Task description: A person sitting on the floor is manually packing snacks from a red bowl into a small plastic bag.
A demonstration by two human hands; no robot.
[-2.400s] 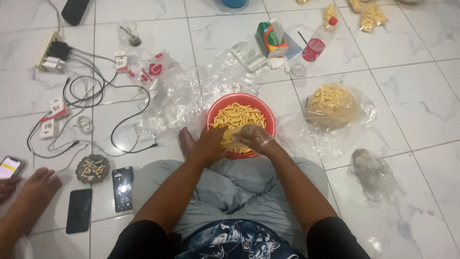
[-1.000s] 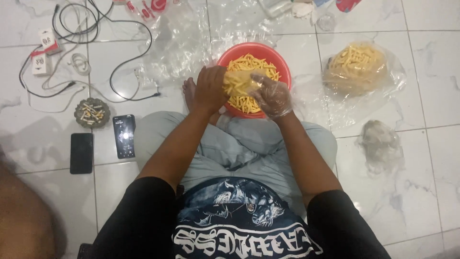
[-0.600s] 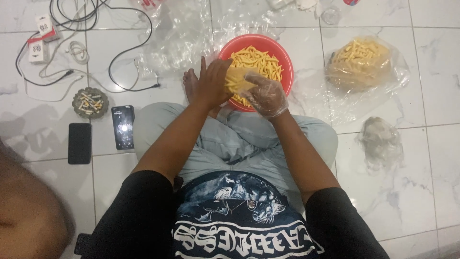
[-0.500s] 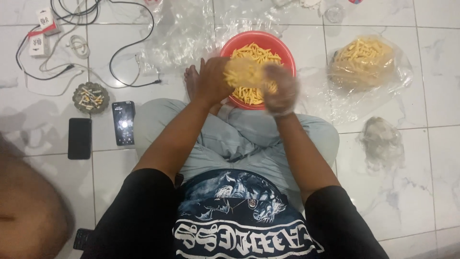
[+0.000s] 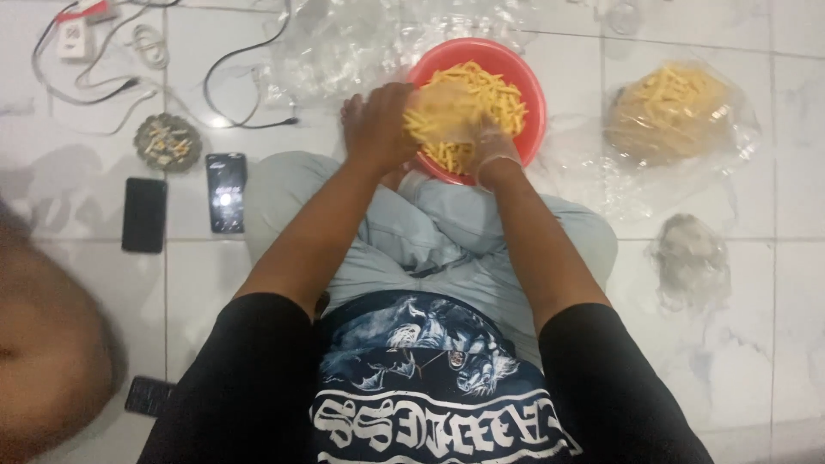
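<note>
A red bowl (image 5: 519, 70) full of yellow fry-like sticks (image 5: 498, 94) stands on the tiled floor in front of my crossed legs. My left hand (image 5: 378, 125) is bare and presses against a clump of the sticks at the bowl's left rim. My right hand (image 5: 491, 144), in a thin clear glove, cups the same clump from the near side. The clump (image 5: 443, 116) is held between both hands over the bowl.
A clear bag of the same sticks (image 5: 670, 107) lies to the right, with a crumpled plastic bag (image 5: 690, 258) below it. To the left are two phones (image 5: 226, 192) (image 5: 143, 214), a small dish (image 5: 168, 141), cables and empty clear bags (image 5: 344, 51). Another person's limb (image 5: 47, 344) is at the left edge.
The view has tilted down towards my lap. Both hands have stayed at the bowl and gathered a clump of sticks, the right hand shifting quickly.
</note>
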